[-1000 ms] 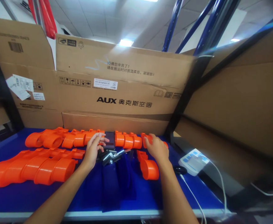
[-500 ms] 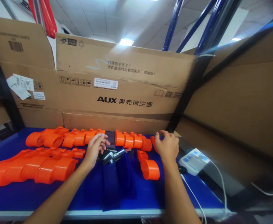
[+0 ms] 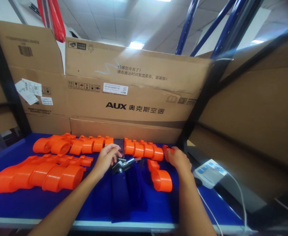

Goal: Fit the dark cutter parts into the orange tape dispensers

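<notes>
My right hand is at the right end of the back row, its fingers closed on an orange plastic part that the hand partly hides. Just in front lies another orange part with a wide loop. My left hand is held over the middle of the table, fingers loosely bent and apart, with nothing seen in them. Close by its fingertips are a dark phone-like slab and a small heap of metal tools or pieces. Dark blue translucent strips lie below the heap.
Orange looped parts line the back, and a second row lies at the left front. A white device with blue markings and a cable stands at right. Cardboard walls the blue table; a dark post rises at right.
My right hand has come down onto the orange part, its fingers now around it. My left hand stays near the phone-like slab. The whole view has shifted slightly.
</notes>
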Tool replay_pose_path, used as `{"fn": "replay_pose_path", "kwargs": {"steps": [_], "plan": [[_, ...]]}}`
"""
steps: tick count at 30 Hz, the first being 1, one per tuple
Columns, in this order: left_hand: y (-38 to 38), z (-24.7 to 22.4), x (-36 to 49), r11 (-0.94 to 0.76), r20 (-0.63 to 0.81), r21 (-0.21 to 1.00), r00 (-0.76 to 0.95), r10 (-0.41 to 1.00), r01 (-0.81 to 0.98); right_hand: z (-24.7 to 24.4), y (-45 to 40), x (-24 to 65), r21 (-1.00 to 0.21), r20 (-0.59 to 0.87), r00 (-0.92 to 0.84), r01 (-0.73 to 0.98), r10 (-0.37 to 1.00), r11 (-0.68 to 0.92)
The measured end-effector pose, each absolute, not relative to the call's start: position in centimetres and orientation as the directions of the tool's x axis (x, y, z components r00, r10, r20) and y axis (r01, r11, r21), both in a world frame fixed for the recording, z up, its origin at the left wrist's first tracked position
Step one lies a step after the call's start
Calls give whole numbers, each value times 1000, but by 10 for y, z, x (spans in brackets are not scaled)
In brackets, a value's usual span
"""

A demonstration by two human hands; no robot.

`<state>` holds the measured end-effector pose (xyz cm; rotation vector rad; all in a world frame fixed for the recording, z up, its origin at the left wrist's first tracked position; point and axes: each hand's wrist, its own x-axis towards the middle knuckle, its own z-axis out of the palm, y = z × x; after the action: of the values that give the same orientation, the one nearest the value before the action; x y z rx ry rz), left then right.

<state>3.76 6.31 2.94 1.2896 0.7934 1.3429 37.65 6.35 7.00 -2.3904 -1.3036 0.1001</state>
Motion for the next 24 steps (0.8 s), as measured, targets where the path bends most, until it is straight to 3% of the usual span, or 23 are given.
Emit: {"fn": "replay_pose_path", "kwargs": {"steps": [4,9,12,14,18,21,24], "plan": [[63,30,38,-220,260,947,157,953,-235,81,54,369,-371,254,556,811,791,-451],[61,32,39,-226,270,943,164,949,-243,104,36,347,-352,554,478,876,682,-329],[60,33,39,-231,279,939,173,945,-253,119,27,323,-360,726,388,918,568,-167],[60,33,40,-235,284,936,170,944,-260,125,23,301,-343,809,273,939,521,40],[61,33,41,-208,239,922,57,969,-326,121,16,246,-353,807,8,808,590,472],[63,36,40,-159,169,862,-22,985,-481,112,9,210,-397,713,-196,678,673,619],[64,41,37,-108,139,780,2,990,-617,109,6,194,-432,668,-295,594,683,679]]}}
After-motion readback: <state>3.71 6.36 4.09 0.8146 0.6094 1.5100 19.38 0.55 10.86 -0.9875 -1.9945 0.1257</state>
